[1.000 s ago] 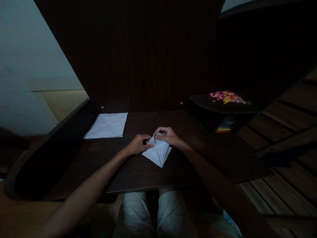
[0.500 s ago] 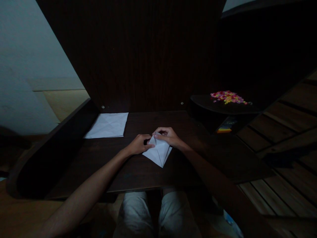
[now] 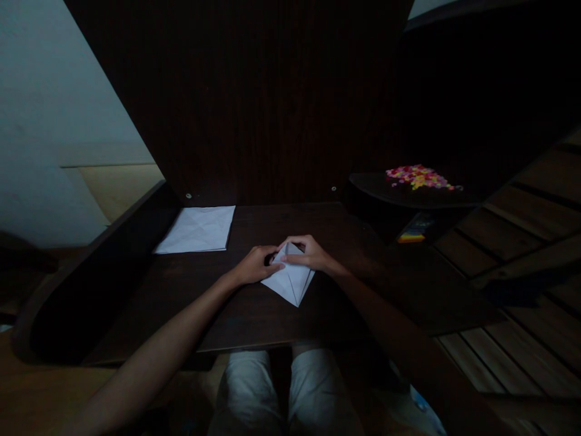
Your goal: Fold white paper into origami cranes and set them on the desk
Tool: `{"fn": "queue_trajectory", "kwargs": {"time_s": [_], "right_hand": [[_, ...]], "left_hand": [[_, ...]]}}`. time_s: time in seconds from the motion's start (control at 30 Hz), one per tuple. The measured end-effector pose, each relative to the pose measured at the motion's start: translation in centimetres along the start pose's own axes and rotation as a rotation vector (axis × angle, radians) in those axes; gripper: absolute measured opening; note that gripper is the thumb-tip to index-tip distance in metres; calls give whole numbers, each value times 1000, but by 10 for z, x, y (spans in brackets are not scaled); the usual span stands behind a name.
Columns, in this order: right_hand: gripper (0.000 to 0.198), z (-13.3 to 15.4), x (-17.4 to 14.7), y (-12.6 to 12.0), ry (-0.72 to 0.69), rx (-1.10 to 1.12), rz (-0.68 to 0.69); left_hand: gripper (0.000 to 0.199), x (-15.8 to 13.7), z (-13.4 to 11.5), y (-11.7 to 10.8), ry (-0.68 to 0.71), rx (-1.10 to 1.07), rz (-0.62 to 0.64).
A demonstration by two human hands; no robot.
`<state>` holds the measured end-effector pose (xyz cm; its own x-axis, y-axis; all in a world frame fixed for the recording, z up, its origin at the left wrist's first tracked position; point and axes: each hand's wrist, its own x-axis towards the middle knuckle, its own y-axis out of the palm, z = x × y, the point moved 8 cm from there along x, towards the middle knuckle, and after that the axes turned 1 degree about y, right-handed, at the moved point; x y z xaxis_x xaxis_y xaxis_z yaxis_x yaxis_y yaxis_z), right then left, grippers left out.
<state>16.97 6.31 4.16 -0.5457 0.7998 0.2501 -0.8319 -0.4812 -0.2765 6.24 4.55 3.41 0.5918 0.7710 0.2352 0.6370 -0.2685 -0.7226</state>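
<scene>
A white sheet of folded paper (image 3: 295, 283), kite-shaped with a crease running down its middle, lies on the dark wooden desk (image 3: 227, 321) with one point toward me. My left hand (image 3: 256, 264) grips its left edge, thumb on top and fingers behind. On the upper right, my right hand (image 3: 309, 253) holds the same paper, its thumb pressed across the upper layer near the top point. Both hands are closed on it. Some of the fingertips are hidden behind the paper.
Flat white paper sheets (image 3: 200, 229) with creases lie at the desk's back left. A rounded shelf (image 3: 363, 180) at right carries a heap of small pink, red and yellow pieces (image 3: 420, 177). Below it is a yellow-orange item (image 3: 411, 238). A tall dark panel (image 3: 254, 109) rises behind the desk.
My right thumb has shifted slightly down and left across the paper, and the right fingers have moved a little at the top point. The left hand stays nearly still.
</scene>
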Motion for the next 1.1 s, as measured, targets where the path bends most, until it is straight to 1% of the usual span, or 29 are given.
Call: {"fn": "queue_trajectory", "kwargs": {"time_s": [0.07,0.13,0.23,0.37,0.47,0.6,0.7,0.83,0.93,1.03,1.1], "right_hand": [[26,-4,1,-1,28,-50,-26],[28,-5,2,-4,28,-71,-66],[30,-1,2,-6,3,-60,-87],[26,5,0,-10,-28,-9,-126],[24,10,-1,-14,-57,8,-180],[21,13,-2,-19,-85,4,-257],[22,6,0,-19,-28,27,-270],[27,-10,4,-23,50,46,-293],[27,-24,6,-28,102,5,-325],[25,-33,6,-32,114,-41,-333],[26,-36,5,-34,111,-61,-343]], "left_hand": [[21,0,1,1,9,5,-3],[22,1,2,2,15,7,-2],[22,1,1,2,25,7,-3],[19,2,-5,0,52,31,5],[21,2,-7,0,71,45,12],[19,1,-5,0,58,68,-1],[19,0,-2,0,38,65,-14],[30,-1,4,-9,5,87,-94],[38,-2,11,-17,-47,89,-139],[47,-4,19,-25,-115,78,-198],[48,-5,24,-28,-148,63,-236]]}}
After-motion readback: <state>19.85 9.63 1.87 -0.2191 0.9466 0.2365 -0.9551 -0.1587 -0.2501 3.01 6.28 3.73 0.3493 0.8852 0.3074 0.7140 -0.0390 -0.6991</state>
